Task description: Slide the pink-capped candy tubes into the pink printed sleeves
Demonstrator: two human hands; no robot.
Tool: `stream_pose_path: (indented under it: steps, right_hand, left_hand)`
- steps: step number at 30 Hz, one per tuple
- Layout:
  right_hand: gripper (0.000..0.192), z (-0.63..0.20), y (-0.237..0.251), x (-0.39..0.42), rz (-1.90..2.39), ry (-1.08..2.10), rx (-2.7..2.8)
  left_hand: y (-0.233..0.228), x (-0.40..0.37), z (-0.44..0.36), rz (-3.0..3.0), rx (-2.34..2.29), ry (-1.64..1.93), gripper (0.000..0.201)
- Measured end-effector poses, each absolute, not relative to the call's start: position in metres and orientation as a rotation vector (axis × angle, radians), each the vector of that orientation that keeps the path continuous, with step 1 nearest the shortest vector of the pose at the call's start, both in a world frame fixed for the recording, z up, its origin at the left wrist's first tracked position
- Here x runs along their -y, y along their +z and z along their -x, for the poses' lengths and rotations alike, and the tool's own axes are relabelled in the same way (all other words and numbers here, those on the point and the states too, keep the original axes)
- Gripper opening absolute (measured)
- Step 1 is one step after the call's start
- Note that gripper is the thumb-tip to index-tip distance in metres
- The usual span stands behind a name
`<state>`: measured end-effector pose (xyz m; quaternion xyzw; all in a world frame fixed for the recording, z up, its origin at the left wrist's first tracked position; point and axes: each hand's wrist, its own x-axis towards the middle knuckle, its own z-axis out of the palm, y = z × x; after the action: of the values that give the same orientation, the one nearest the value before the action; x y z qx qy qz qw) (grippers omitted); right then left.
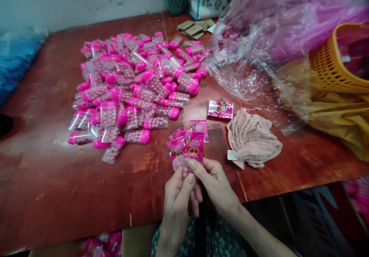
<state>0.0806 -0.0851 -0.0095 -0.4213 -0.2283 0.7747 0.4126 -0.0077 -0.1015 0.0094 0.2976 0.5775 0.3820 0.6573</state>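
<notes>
Both hands meet at the near edge of the table, closed together on a small fan of pink printed packets [186, 146]. The left hand [178, 195] pinches the bottom of the fan from the left with its thumb up against it, and the right hand [215, 184] closes on it from the right, thumb tip pressed on the front packet. The packets stand upright, long axis pointing away from the person, tops spread out above the fingers. Just beyond the fan, up and to the right, one more pink packet [220, 109] lies flat on the red-brown table [57, 172], nearer the right hand. A pink folded cloth [252, 137] lies to its right. Farther off, up and left, is a heap of pink-capped candy tubes [135, 84]; crumpled clear plastic [259, 37] and an orange basket [337, 60] sit at far right.
</notes>
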Motion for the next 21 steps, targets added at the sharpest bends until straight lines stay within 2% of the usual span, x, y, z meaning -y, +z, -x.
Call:
stream_pose_path:
  steps: [10, 17, 21]
  right_hand:
    - [0.033, -0.083, -0.006, 0.064, 1.24, 1.758, 0.649]
    - [0.027, -0.069, -0.005, 0.082, 1.202, 1.913, 0.588]
    - [0.033, -0.077, 0.001, 0.077, 1.114, 1.935, 0.651]
  left_hand:
    - [0.007, 0.104, 0.007, -0.863, -1.387, 0.797, 0.026]
    - [0.002, 0.104, 0.009, -0.753, -1.42, 0.894, 0.022]
    - [0.001, 0.1, 0.019, -0.742, -1.322, 0.82, 0.027]
